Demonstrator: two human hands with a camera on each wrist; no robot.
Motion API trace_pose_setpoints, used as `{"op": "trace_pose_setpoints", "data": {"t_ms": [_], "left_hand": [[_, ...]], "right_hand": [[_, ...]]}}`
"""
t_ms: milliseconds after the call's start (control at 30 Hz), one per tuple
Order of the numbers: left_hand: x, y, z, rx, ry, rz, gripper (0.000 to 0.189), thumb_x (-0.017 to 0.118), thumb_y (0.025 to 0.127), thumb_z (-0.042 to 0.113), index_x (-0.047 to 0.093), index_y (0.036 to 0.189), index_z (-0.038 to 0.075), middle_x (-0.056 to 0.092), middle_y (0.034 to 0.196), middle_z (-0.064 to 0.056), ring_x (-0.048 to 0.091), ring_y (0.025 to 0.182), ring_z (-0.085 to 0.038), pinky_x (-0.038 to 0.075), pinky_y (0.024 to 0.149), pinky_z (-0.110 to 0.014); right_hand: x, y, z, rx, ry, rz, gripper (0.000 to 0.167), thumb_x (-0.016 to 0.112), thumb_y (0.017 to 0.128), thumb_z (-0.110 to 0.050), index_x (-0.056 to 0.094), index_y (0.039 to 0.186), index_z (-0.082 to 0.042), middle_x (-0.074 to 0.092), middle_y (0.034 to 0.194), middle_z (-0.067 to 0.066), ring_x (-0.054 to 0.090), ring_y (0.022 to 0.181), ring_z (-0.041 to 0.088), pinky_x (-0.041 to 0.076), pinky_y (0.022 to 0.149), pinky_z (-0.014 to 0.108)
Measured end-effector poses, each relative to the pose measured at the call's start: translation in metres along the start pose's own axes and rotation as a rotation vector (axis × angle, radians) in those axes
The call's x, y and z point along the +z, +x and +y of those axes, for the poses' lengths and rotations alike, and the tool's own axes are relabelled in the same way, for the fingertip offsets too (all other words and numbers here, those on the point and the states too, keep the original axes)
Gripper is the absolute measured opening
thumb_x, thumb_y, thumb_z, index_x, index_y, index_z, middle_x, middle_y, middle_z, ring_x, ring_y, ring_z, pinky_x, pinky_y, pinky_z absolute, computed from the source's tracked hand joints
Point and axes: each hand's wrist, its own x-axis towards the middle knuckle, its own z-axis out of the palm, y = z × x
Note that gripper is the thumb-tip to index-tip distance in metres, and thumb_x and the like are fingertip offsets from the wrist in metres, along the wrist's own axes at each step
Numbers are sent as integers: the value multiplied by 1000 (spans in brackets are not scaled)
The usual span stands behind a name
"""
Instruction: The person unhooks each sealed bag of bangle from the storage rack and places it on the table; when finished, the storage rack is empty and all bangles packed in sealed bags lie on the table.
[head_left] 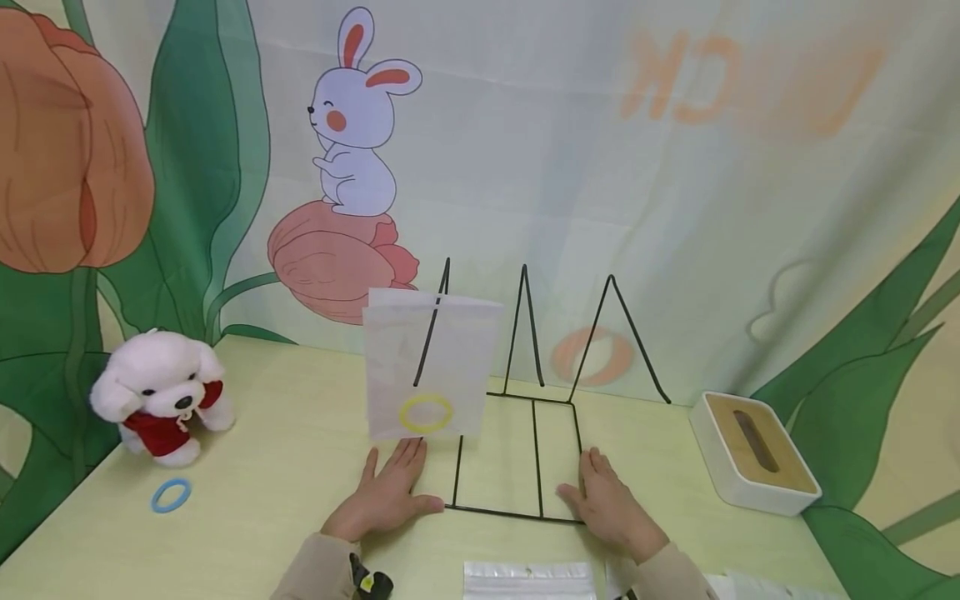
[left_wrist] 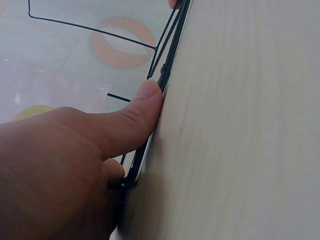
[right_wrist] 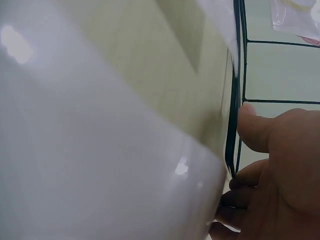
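Note:
A black wire rack (head_left: 537, 454) lies on the table, with three peaked hooks standing at its back. From its left hook hangs a clear plastic bag (head_left: 457, 350) containing a yellow ring (head_left: 426, 413). At the rack's front left corner, my left hand (head_left: 386, 492) lies along the base with extended fingers. Its thumb touches the front wire in the left wrist view. My right hand (head_left: 611, 504) rests against the base's right side, fingers pointing forward and thumb turned inward. Part of the right side wire is hidden beneath that hand.
On the left sit a white plush dog (head_left: 167, 396) in red and a blue ring (head_left: 171, 495). A white tissue box (head_left: 753, 454) with a wooden top stands at right. Flat clear bags (head_left: 528, 581) lie at the near edge. A printed curtain (head_left: 510, 167) hangs behind the table.

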Motion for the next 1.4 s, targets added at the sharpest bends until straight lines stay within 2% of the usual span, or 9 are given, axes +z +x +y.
{"op": "trace_pose_setpoints", "data": {"t_ms": [200,400,600,800,967,1100,1400], "left_hand": [[0,0,0,0,-13,-2,97,62,88,55,20,152,-4,12,160,-18,7,148,-32,-7,111,-62],[1,0,-1,7,-6,7,96,63,88,54,20,152,-5,12,160,-18,8,148,-33,-8,111,-62],[0,0,-1,-4,0,9,96,63,88,53,19,153,-3,11,160,-17,7,148,-31,-9,111,-61],[-1,-1,1,5,-19,5,96,63,88,54,20,152,-5,12,160,-18,7,148,-33,-8,110,-63],[0,-2,1,6,-25,-1,96,62,89,54,19,152,-4,11,160,-17,7,148,-33,-9,110,-62],[1,-1,1,7,-11,5,96,61,89,55,19,153,-4,11,160,-17,7,148,-32,-10,111,-62],[0,1,-2,-5,-6,-6,97,62,88,55,18,153,-3,10,160,-16,5,148,-30,-10,111,-61]], "right_hand": [[0,1,1,8,44,-5,91,60,94,-44,19,144,20,10,152,38,8,142,49,16,111,61],[3,3,3,-21,10,9,102,65,89,-50,17,142,23,11,150,42,10,141,52,16,113,58],[3,4,3,-29,17,3,104,66,88,-50,17,142,23,10,150,42,9,141,52,16,113,58],[-3,0,3,-15,69,-45,109,68,85,-53,13,144,20,4,153,38,3,143,48,12,114,57],[-8,-5,3,-4,75,-88,119,75,78,-56,10,147,17,0,154,35,2,144,47,12,114,58],[-10,-6,3,-3,73,-87,124,78,73,-57,10,147,16,1,154,35,3,144,47,12,114,58],[-8,-5,2,9,84,-77,123,79,73,-56,13,147,16,3,155,34,4,144,47,13,113,58]]}}
